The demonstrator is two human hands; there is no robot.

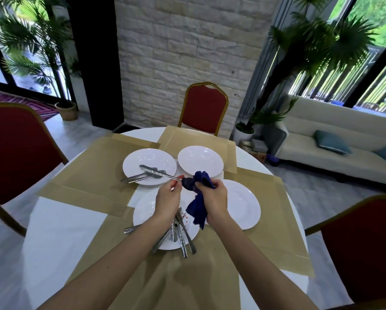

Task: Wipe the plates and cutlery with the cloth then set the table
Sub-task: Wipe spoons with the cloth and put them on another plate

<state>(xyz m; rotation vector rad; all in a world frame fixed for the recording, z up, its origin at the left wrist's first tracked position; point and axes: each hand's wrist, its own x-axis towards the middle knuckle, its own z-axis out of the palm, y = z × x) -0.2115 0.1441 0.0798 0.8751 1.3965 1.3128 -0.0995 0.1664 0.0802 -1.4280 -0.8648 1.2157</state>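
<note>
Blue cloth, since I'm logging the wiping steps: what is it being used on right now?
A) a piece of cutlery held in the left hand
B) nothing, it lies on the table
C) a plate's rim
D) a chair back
A: the right hand bunches the cloth round one end of a piece of cutlery that the left hand pinches.

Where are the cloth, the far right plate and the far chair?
cloth (197,210), head view, hanging lower fold.
far right plate (200,161), head view, bare centre.
far chair (204,110), head view, red backrest.
</note>
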